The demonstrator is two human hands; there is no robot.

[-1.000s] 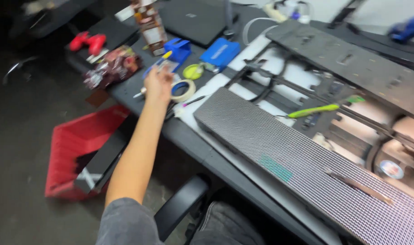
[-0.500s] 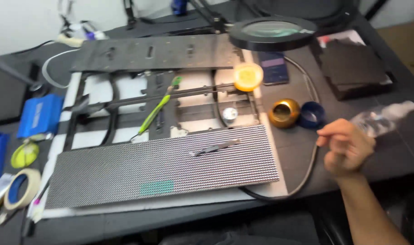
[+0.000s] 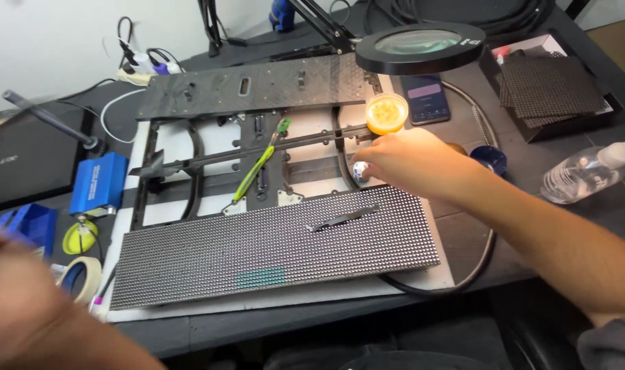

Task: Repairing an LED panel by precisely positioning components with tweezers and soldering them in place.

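right hand (image 3: 401,163) on small tin (image 3: 361,171) (orientation unclear)

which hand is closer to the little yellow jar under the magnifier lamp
Right. The right hand reaches in just below the yellow jar, close to it but not on it. The left hand is blurred at the bottom left edge, far across the dotted panel.

Right hand (image 3: 401,164) outstretched, fingers (image 3: 364,166) curled

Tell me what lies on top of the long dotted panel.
A thin pair of dark tweezers lies on the dotted panel, right of its middle. The right hand hovers past its far edge. The blurred left hand hides the near left corner.
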